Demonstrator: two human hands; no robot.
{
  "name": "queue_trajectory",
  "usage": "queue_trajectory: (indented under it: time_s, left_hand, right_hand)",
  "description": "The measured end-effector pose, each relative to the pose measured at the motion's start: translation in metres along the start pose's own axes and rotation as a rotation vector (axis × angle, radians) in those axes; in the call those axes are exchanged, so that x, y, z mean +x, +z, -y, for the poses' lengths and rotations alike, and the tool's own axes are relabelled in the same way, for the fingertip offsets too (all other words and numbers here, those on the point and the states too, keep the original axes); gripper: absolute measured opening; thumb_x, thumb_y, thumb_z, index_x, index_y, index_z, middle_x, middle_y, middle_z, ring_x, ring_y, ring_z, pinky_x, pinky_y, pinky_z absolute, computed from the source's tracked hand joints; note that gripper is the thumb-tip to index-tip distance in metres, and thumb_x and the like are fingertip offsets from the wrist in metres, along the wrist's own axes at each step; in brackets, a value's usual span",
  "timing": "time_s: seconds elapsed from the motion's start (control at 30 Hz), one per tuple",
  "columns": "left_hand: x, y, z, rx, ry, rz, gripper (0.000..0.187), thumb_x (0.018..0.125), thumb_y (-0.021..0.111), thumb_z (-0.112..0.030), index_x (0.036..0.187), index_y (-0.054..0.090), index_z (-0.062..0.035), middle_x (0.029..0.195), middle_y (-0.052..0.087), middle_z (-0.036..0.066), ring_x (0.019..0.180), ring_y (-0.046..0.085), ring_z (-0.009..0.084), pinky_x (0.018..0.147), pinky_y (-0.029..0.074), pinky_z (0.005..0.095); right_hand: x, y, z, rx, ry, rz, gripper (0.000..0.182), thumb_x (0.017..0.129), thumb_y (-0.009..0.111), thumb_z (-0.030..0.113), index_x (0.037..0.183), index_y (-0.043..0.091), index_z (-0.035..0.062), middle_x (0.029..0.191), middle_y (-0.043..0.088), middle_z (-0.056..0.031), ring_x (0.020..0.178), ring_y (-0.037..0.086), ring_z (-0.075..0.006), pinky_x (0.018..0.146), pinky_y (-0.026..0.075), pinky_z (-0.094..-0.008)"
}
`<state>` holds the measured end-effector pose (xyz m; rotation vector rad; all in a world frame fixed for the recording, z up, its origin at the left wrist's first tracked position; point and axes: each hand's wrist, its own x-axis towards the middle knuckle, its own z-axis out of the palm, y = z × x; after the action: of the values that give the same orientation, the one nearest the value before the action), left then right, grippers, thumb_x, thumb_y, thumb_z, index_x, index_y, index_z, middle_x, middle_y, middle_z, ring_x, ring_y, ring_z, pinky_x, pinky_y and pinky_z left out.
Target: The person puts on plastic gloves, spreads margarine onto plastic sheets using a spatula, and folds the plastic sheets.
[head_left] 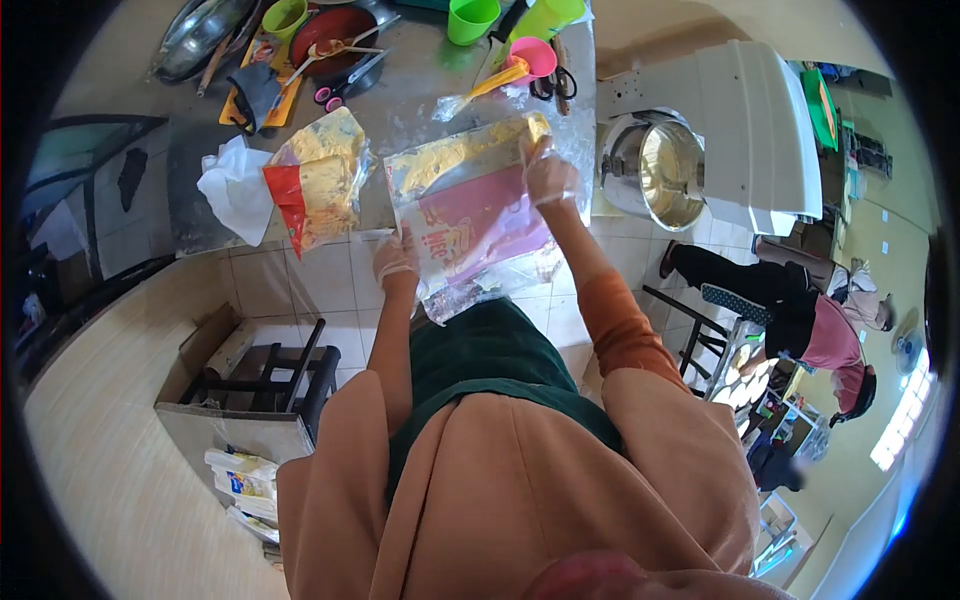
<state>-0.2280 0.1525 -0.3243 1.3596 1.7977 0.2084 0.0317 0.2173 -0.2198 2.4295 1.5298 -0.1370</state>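
Note:
A flat plastic wrapper [480,220], pink and clear with yellow smears along its far edge, lies over the front edge of the metal table. At its near left edge my left hand [397,262], in a clear glove, is closed on the plastic. My right hand [549,175], also gloved, is closed at the wrapper's upper right corner, next to the yellow residue; what its fingers pinch is too small to make out. To the left lie a smeared yellow and red packet [325,180] and a crumpled white cloth [238,190].
Behind the wrapper are a pink cup [532,60], a yellow-handled brush [485,88], green cups [472,20], scissors [558,84] and a red bowl [330,45]. A mixer with a metal bowl [668,172] stands right. Another person [815,320] bends over trays further right.

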Motion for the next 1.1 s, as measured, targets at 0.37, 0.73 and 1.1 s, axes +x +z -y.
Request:
queue_trajectory:
  time_s: [0.37, 0.73, 1.1]
  left_hand:
    - [0.014, -0.021, -0.012, 0.108, -0.024, -0.110, 0.044, 0.088, 0.049, -0.048, 0.095, 0.066, -0.0089, 0.088, 0.067, 0.021, 0.087, 0.064, 0.0410, 0.076, 0.050, 0.0487]
    - [0.018, -0.004, 0.002, 0.157, 0.083, -0.203, 0.034, 0.092, 0.047, -0.041, 0.093, 0.068, -0.0137, 0.084, 0.066, 0.018, 0.078, 0.064, 0.0379, 0.067, 0.050, 0.0476]
    - [0.036, 0.027, 0.041, 0.305, 0.177, -0.250, 0.035, 0.094, 0.044, -0.038, 0.095, 0.066, -0.0103, 0.085, 0.065, 0.017, 0.079, 0.063, 0.0360, 0.069, 0.048, 0.0465]
  right_hand:
    - [-0.065, 0.059, 0.106, 0.108, -0.968, -0.157, 0.033, 0.085, 0.050, 0.013, 0.116, 0.050, 0.0002, 0.101, 0.061, -0.0203, 0.076, 0.066, -0.0311, 0.056, 0.055, -0.0400]
    - [-0.056, 0.048, 0.139, -0.017, -0.778, -0.026, 0.026, 0.088, 0.048, 0.016, 0.106, 0.047, -0.0023, 0.073, 0.067, -0.0152, 0.067, 0.069, -0.0272, 0.050, 0.052, -0.0363]
    - [-0.030, 0.033, 0.100, 0.000, -0.534, 0.040, 0.024, 0.089, 0.046, 0.016, 0.106, 0.048, -0.0019, 0.077, 0.069, -0.0150, 0.070, 0.070, -0.0281, 0.057, 0.054, -0.0376]
